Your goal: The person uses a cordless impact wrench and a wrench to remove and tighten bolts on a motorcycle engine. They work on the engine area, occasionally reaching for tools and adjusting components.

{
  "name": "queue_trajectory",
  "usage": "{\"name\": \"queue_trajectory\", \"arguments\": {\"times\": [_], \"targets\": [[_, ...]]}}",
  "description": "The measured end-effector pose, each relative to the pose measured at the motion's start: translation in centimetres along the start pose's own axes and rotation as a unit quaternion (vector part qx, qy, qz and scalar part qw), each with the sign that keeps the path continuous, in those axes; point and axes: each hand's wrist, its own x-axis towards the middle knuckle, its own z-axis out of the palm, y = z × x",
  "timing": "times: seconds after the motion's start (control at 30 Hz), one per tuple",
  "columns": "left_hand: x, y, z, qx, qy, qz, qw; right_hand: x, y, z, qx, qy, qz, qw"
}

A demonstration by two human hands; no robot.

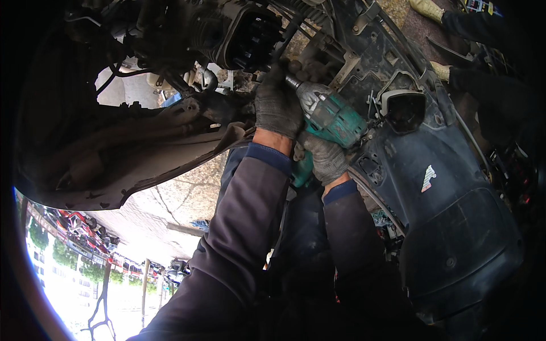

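A teal and grey impact wrench [340,122] lies slantwise across the middle, its metal socket [293,81] pointing up and left. My right hand [324,159], in a grey work glove, is closed round its handle. Next to the socket, my gloved left hand [278,107] is closed, fingers pointing away from me at the dark machinery. What those fingers grip is hidden in shadow. Just beyond them sits a dark, greasy engine part [250,37] with a squarish opening.
A large dark curved panel [153,153] spreads on the left. To the right lies a dark blue vehicle body panel [449,170] with a square-framed opening [405,111]. Another person's leg [472,28] and shoe are at upper right. Parked motorcycles [85,227] stand far left.
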Motion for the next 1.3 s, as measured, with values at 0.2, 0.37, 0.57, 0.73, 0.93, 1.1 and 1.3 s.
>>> {"name": "queue_trajectory", "arguments": {"times": [0.2, 0.37, 0.57, 0.73, 0.93, 1.1, 1.3], "targets": [[0.0, 0.0, 0.0, 0.019, 0.023, 0.008, 1.000, 0.0, 0.1, -0.1, 0.035, 0.016, 0.039, 0.998], [0.0, 0.0, 0.2, 0.036, 0.012, 0.016, 0.999, 0.1, -0.2, -0.1, -0.014, -0.010, 0.006, 1.000], [0.1, -0.2, 0.0, 0.038, 0.015, 0.021, 0.999, 0.3, -0.2, -0.6, -0.039, -0.015, 0.006, 0.999], [0.4, 0.1, -0.4, 0.032, -0.022, 0.003, 0.999, 0.5, 0.2, -0.4, -0.095, -0.034, -0.058, 0.993], [0.3, 0.4, -0.7, 0.032, -0.040, -0.020, 0.999, 0.3, -0.1, -0.3, -0.057, -0.024, -0.017, 0.998], [0.4, 0.5, -0.6, 0.059, -0.019, -0.012, 0.998, 0.3, 0.0, -0.4, 0.025, -0.010, 0.016, 1.000], [-0.5, 0.1, -0.1, 0.089, -0.004, -0.035, 0.995, -0.6, 1.4, -0.7, 0.085, -0.013, -0.039, 0.996]]}}
